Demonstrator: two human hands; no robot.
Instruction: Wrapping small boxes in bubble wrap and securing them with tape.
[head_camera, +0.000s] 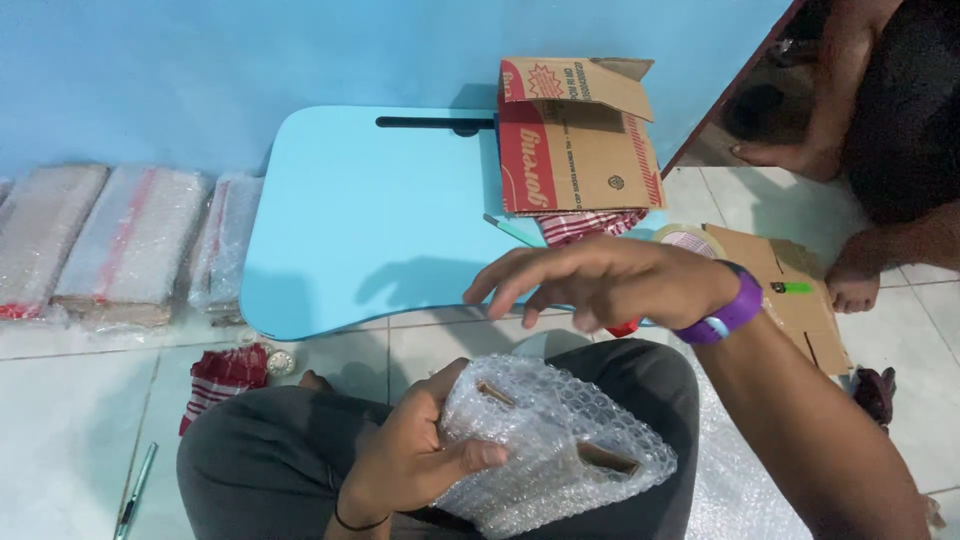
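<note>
On the near lap, over grey trousers, lying crinkled and translucent: bubble-wrapped parcel, soft and dimpled, brown tape patches showing through the film. Gripping its left edge: left hand, fingers curled, thumb pressing across the bubbles, thin black band at the wrist. Hovering above and farther off: right hand, fingers spread and loose, holding nothing, not touching the parcel, purple wristband circling the wrist.

Beyond the knees, standing on pale glossy floor tiles: low table, smooth sky-blue top with rounded corners and a dark slot along its far edge. Sitting at its far right: cardboard box, red and brown, flaps open, red-and-white checked cloth poking out beneath. Lying right of the table: tape roll and flattened cardboard bearing a small green marker. Stacking along the far left against the blue wall: flat wrapped bundles. Resting near left on the tiles: another checked cloth and a pen. Sitting at the far right: another person's bare feet.
</note>
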